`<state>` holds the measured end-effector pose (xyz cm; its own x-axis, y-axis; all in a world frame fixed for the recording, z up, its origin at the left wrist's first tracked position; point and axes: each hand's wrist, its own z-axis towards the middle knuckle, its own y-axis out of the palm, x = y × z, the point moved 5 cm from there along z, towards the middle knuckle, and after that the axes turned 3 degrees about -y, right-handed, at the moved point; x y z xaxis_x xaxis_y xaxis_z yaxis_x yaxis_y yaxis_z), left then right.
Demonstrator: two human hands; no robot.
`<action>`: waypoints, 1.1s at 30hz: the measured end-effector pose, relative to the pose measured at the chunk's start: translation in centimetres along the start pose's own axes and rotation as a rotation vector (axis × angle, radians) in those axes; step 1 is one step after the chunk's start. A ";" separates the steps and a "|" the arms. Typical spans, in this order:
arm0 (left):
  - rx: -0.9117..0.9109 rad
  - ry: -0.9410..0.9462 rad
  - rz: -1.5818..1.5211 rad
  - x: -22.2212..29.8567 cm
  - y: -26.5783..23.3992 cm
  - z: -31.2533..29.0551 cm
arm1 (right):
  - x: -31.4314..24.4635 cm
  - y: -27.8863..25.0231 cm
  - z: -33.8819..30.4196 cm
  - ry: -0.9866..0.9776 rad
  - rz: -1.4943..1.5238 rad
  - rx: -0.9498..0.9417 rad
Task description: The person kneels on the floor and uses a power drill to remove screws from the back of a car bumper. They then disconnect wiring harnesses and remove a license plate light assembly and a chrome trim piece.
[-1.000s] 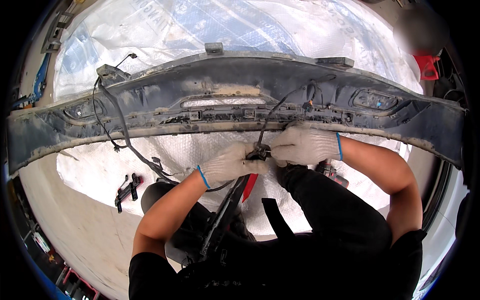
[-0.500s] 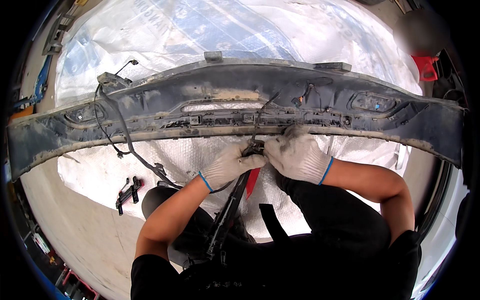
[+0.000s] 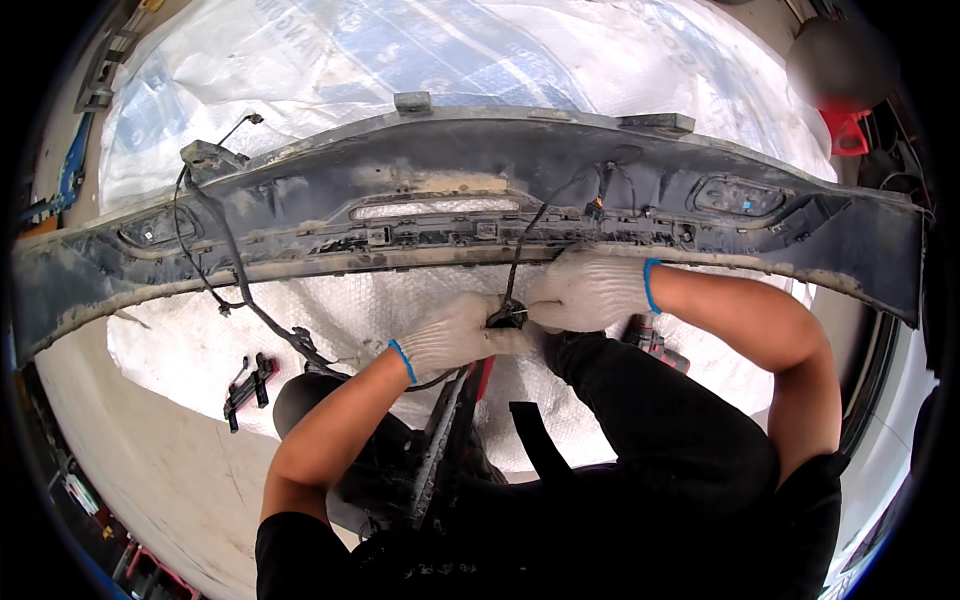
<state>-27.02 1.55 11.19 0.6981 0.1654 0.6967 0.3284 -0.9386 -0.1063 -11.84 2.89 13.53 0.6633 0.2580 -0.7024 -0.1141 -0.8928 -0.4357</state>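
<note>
A dusty black car bumper (image 3: 560, 150), inner side up, lies across the view beyond my hands. Both hands wear white knit gloves with blue cuffs. My left hand (image 3: 455, 332) is closed around a small black part (image 3: 508, 318), whose exact kind I cannot make out. Against the right side of that part, my right hand (image 3: 592, 290) has its fingers bent together; whatever they pinch is hidden. A thin black cable (image 3: 520, 248) runs from the bumper down to the part. Below my left hand, a long black strip (image 3: 440, 430) leans beside a red piece (image 3: 483, 378).
A thick black wiring harness (image 3: 245, 275) hangs over the bumper's left half and trails toward my left knee. Black brackets (image 3: 252, 390) lie at the left. A red and grey power tool (image 3: 655, 345) shows partly behind my right leg. White sheeting (image 3: 350, 60) covers the floor.
My right hand has shifted up, its wrist and forearm higher. The cable to the black part now stretches straighter. The power tool has come into sight, and the whole view has shifted slightly.
</note>
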 end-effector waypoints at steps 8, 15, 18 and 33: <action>0.051 0.055 -0.145 -2.2 -0.8 0.2 | -1.3 -1.7 -1.5 -0.048 -0.166 0.119; 0.150 0.156 0.178 -1.6 -1.4 0.8 | 0.9 -3.0 -1.4 0.012 -0.209 0.571; 0.157 0.080 0.223 -0.6 -1.3 0.3 | 1.4 -0.6 -0.5 0.171 -0.173 0.354; 0.189 0.186 -0.852 -3.7 -4.0 0.1 | 3.1 6.1 3.7 0.128 0.109 0.235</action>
<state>-30.86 4.67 8.95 0.0598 0.7171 0.6944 0.7997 -0.4508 0.3967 -13.22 -0.38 6.64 0.7238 0.1029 -0.6823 -0.3487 -0.7987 -0.4904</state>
